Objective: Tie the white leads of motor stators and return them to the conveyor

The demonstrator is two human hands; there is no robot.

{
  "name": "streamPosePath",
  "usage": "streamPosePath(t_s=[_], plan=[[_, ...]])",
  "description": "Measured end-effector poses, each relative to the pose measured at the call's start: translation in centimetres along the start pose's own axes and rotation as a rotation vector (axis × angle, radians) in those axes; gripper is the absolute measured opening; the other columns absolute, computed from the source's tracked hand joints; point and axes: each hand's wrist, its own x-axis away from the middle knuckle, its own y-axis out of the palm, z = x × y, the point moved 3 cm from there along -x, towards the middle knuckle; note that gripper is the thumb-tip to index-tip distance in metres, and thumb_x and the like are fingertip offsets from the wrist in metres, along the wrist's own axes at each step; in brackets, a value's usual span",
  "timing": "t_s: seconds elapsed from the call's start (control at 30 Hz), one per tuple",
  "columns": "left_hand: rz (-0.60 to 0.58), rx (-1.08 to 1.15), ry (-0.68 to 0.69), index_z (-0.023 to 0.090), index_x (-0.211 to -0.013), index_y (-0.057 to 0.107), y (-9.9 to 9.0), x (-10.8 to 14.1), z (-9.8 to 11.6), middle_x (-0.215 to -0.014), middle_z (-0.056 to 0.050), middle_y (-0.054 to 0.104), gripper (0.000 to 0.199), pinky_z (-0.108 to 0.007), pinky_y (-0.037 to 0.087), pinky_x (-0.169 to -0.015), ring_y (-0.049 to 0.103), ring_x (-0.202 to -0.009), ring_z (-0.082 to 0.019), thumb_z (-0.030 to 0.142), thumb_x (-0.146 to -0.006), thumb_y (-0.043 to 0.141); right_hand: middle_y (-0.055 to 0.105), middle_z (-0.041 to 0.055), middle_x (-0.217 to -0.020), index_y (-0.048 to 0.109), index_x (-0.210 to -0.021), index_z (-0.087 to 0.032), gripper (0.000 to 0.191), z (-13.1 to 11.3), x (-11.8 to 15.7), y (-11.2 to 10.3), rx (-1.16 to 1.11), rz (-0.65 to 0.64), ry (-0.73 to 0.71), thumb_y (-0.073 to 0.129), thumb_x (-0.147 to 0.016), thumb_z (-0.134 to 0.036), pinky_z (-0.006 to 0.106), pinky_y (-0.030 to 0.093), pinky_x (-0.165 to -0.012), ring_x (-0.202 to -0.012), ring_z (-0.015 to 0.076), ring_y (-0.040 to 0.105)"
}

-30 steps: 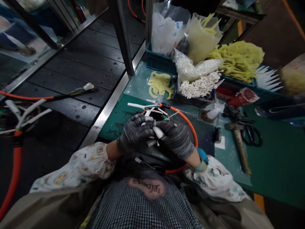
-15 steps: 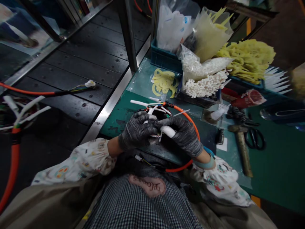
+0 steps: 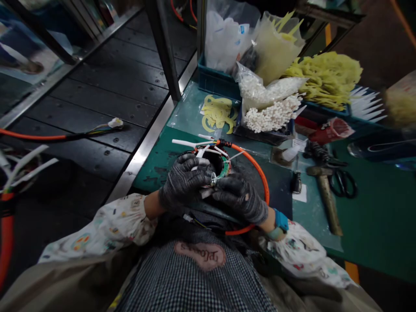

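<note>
**Q:** What looks different from a moment ago?

**Me:** The white sleeve that lay across my right fingers is out of sight now. The open end of the wire bundle (image 3: pixel 216 162) faces up more, so its dark hollow, a green ring (image 3: pixel 224 172) inside the rim, and a small silver tip (image 3: pixel 213 178) all show. My right hand has also dropped lower on the bundle.

**Q:** And your hands?

**Me:** My left hand (image 3: pixel 183 184) is curled closed, fingers pressed together around the bundle's near left side. My right hand (image 3: pixel 242 199) is curled too, its fingers (image 3: pixel 227 190) pressed together against the underside, just below the silver tip. Neither hand is spread, and both wear dark grey knit gloves.

**Q:** Where's the work itself?

**Me:** The bundle is held between my hands, just above my lap. White wires (image 3: pixel 183 142) stick out beyond it, and the orange cable (image 3: pixel 259 173) leaves it and loops around my right hand.

**Q:** What's around it?

**Me:** Beyond the bundle sit a blue crate (image 3: pixel 214 84), a bag of white cable ties (image 3: pixel 271 108) and some yellow strips (image 3: pixel 218 113). Well to its right lie a hammer (image 3: pixel 326 201) and, just beside that, black-handled scissors (image 3: pixel 342 184). Well to its left runs a black slatted conveyor (image 3: pixel 107 86).
</note>
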Motion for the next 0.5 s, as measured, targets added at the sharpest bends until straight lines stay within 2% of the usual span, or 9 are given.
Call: streamPosePath(t_s=[0.1, 0.13, 0.2, 0.3, 0.37, 0.43, 0.5], plan=[[-0.004, 0.069, -0.023, 0.030, -0.111, 0.078, 0.1, 0.2, 0.1, -0.117, -0.002, 0.087, 0.010, -0.047, 0.056, -0.117, 0.079, -0.122, -0.025, 0.038, -0.107, 0.074, 0.087, 0.0019, -0.116, 0.082, -0.118, -0.031, 0.020, -0.9, -0.3, 0.8, -0.020, -0.064, -0.258, 0.062, -0.118, -0.033, 0.037, 0.072, -0.100, -0.110, 0.0195, 0.083], [-0.004, 0.088, -0.031, 0.029, -0.113, 0.078, 0.1, 0.3, 0.1, -0.118, -0.003, 0.087, 0.013, -0.049, 0.056, -0.117, 0.079, -0.122, -0.026, 0.040, -0.107, 0.074, 0.087, 0.0014, -0.113, 0.081, -0.115, -0.031, 0.023, -1.1, -0.7, 1.0, -0.029, -0.031, -0.311, 0.059, -0.119, -0.034, 0.034, 0.073, -0.098, -0.108, 0.0181, 0.084], [0.024, 0.076, -0.049, 0.030, -0.117, 0.079, 0.3, 0.4, 0.1, -0.120, -0.004, 0.087, 0.017, -0.050, 0.057, -0.116, 0.078, -0.122, -0.027, 0.042, -0.108, 0.073, 0.086, 0.0024, -0.111, 0.079, -0.113, -0.030, 0.028, -1.3, -2.0, 1.4, -0.011, 0.110, -0.320, 0.053, -0.121, -0.034, 0.036, 0.074, -0.096, -0.106, 0.0187, 0.084], [0.072, 0.010, -0.007, 0.033, -0.119, 0.080, 0.5, 0.6, 0.0, -0.115, 0.000, 0.088, 0.012, -0.051, 0.057, -0.116, 0.079, -0.121, -0.026, 0.036, -0.109, 0.074, 0.084, 0.0059, -0.108, 0.075, -0.113, -0.028, 0.033, -1.0, -4.3, 1.6, 0.053, 0.367, -0.176, 0.044, -0.122, -0.035, 0.045, 0.073, -0.099, -0.105, 0.0231, 0.084], [0.070, -0.012, 0.034, 0.034, -0.117, 0.078, 0.8, 0.9, 0.1, -0.109, 0.004, 0.089, 0.008, -0.050, 0.056, -0.119, 0.081, -0.122, -0.024, 0.032, -0.109, 0.076, 0.082, 0.0054, -0.104, 0.071, -0.110, -0.027, 0.028, -0.7, -5.2, 1.0, 0.059, 0.467, -0.059, 0.048, -0.122, -0.038, 0.044, 0.073, -0.096, -0.100, 0.0229, 0.082], [0.058, -0.015, 0.038, 0.034, -0.115, 0.075, 1.0, 1.3, 0.5, -0.113, 0.005, 0.089, 0.007, -0.050, 0.054, -0.124, 0.079, -0.131, -0.024, 0.034, -0.108, 0.079, 0.082, 0.0043, -0.104, 0.068, -0.108, -0.029, 0.022, -0.3, -4.9, -0.8, 0.093, 0.577, 0.048, 0.053, -0.120, -0.041, 0.042, 0.072, -0.094, -0.097, 0.0223, 0.081], [0.089, -0.037, -0.025, 0.034, -0.119, 0.073, 1.0, 2.2, 1.1, -0.129, 0.001, 0.086, 0.020, -0.053, 0.054, -0.127, 0.073, -0.143, -0.027, 0.038, -0.104, 0.086, 0.081, 0.0046, -0.105, 0.067, -0.109, -0.031, 0.017, 0.5, -3.2, -3.7, 0.193, 0.716, 0.155, 0.057, -0.117, -0.041, 0.045, 0.071, -0.097, -0.098, 0.0244, 0.080]])
